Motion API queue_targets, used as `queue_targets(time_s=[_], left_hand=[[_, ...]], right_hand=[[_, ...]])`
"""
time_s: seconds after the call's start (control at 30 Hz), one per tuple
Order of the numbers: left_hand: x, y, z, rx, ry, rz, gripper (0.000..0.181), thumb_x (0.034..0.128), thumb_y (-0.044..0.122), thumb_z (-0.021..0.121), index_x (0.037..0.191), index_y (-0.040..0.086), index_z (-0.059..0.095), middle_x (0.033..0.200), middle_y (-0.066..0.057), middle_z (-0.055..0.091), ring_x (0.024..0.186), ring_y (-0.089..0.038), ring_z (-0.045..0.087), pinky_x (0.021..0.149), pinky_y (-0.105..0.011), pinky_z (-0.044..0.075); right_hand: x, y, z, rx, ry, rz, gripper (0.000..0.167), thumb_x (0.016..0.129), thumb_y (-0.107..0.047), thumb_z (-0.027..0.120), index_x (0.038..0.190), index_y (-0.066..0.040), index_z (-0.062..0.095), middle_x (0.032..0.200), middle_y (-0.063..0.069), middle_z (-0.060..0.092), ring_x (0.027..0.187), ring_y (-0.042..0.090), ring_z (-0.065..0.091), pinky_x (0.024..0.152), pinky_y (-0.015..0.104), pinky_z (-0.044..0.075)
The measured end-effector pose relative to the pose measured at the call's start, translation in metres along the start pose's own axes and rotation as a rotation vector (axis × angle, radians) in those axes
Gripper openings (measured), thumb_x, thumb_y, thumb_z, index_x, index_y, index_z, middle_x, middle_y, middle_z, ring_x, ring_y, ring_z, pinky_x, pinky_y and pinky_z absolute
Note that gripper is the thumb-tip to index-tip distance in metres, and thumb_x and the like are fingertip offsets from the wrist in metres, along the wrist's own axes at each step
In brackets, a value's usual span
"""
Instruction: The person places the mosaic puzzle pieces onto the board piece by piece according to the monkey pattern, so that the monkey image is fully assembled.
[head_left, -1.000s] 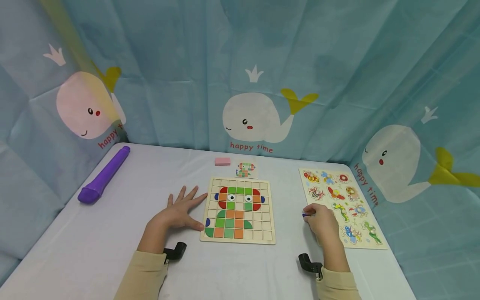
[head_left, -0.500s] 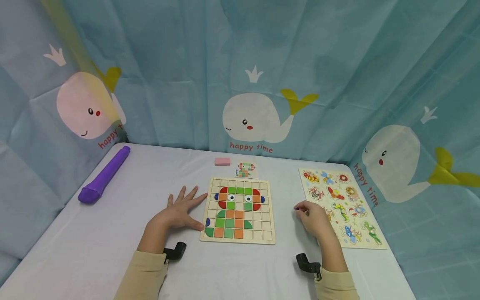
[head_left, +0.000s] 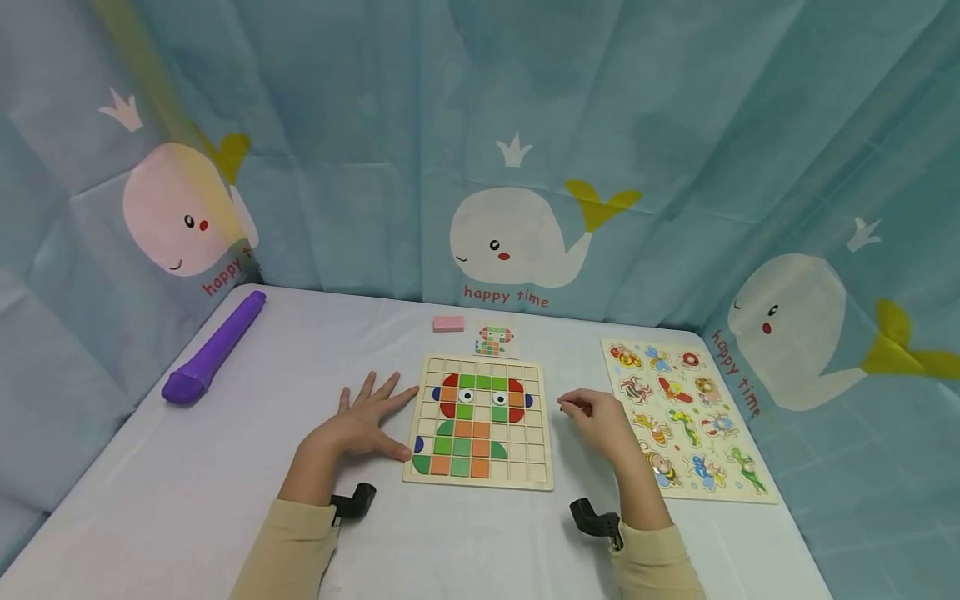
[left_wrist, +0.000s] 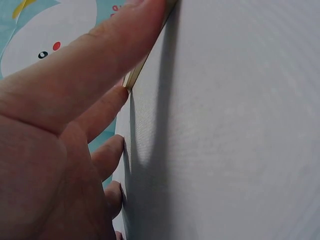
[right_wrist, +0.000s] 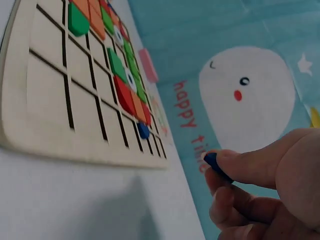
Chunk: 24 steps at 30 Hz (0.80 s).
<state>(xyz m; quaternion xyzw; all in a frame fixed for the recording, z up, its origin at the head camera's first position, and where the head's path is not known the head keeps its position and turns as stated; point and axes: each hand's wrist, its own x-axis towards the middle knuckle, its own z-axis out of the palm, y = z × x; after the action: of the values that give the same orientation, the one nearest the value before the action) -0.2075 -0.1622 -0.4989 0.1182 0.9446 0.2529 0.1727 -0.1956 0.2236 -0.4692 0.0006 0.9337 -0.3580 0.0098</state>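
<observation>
A wooden grid board (head_left: pixel 525 467) lies mid-table, with red, orange, green and blue tiles forming a figure with two eye tiles. Thumb and index finger of my left hand (head_left: pixel 358 427) touch its left edge, the fingers spread and straight on the table. My right hand (head_left: pixel 602 423) hovers just right of the board. Between thumb and fingertip it pinches a small blue tile (right_wrist: pixel 218 167), seen best in the right wrist view. The rest of that tile is covered by the fingers. A pattern card (head_left: pixel 495 340) showing the same kind of figure lies behind the board.
A pink block (head_left: pixel 448 323) sits beside the card. To the right lies an insect puzzle board (head_left: pixel 663 402). A purple microphone-shaped object (head_left: pixel 217 346) rests at the far left. A whale-print curtain (head_left: pixel 375 225) stands behind the table.
My right hand has moved left, from over the insect puzzle's edge to near the grid board, carrying the blue tile. The left hand stays at the board's edge. The head view has shifted slightly.
</observation>
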Motion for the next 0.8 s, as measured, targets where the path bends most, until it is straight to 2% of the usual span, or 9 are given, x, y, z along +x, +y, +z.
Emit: queue_targets(time_s=[0.23, 0.37, 0.53, 0.7, 0.8], left_hand=[[0.001, -0.001, 0.001, 0.007, 0.003, 0.002, 0.116, 0.0596, 0.058, 0.091, 0.158, 0.028, 0.037, 0.17, -0.013, 0.01, 0.154, -0.047, -0.01, 0.116, -0.072, -0.012], [0.002, -0.001, 0.001, 0.007, 0.002, 0.003, 0.116, 0.0597, 0.059, 0.09, 0.158, 0.028, 0.036, 0.171, -0.012, 0.009, 0.154, -0.046, -0.011, 0.116, -0.072, -0.012], [0.004, -0.001, 0.002, -0.002, -0.004, 0.004, 0.115, 0.0607, 0.057, 0.091, 0.158, 0.03, 0.036, 0.171, -0.01, 0.008, 0.154, -0.044, -0.013, 0.116, -0.071, -0.014], [0.002, -0.001, 0.002, 0.007, -0.001, -0.004, 0.114, 0.0611, 0.055, 0.091, 0.158, 0.029, 0.036, 0.171, -0.011, 0.009, 0.154, -0.045, -0.012, 0.116, -0.072, -0.013], [0.002, -0.001, 0.001, 0.009, 0.001, 0.001, 0.114, 0.0618, 0.056, 0.091, 0.158, 0.029, 0.036, 0.171, -0.012, 0.009, 0.154, -0.046, -0.011, 0.116, -0.072, -0.013]], right_hand=[[0.007, -0.026, 0.022, 0.091, -0.011, -0.011, 0.007, 0.091, -0.014, 0.075, 0.096, -0.01, 0.072, 0.086, 0.002, 0.072, 0.078, 0.016, 0.066, 0.067, 0.027, 0.052], [0.009, -0.041, 0.033, 0.078, -0.025, -0.048, 0.006, 0.09, -0.015, 0.077, 0.092, -0.012, 0.072, 0.087, -0.001, 0.069, 0.078, 0.017, 0.057, 0.064, 0.028, 0.046], [0.01, -0.054, 0.05, 0.106, -0.048, -0.101, 0.006, 0.091, -0.014, 0.075, 0.092, -0.013, 0.07, 0.082, -0.001, 0.066, 0.07, 0.015, 0.054, 0.061, 0.027, 0.046], [0.01, -0.069, 0.068, 0.109, -0.104, -0.133, 0.006, 0.094, -0.018, 0.072, 0.095, -0.013, 0.069, 0.085, -0.002, 0.067, 0.073, 0.013, 0.058, 0.064, 0.026, 0.051], [0.009, -0.078, 0.08, 0.133, -0.13, -0.153, 0.005, 0.095, -0.018, 0.071, 0.096, -0.013, 0.069, 0.086, -0.001, 0.067, 0.072, 0.014, 0.058, 0.061, 0.026, 0.051]])
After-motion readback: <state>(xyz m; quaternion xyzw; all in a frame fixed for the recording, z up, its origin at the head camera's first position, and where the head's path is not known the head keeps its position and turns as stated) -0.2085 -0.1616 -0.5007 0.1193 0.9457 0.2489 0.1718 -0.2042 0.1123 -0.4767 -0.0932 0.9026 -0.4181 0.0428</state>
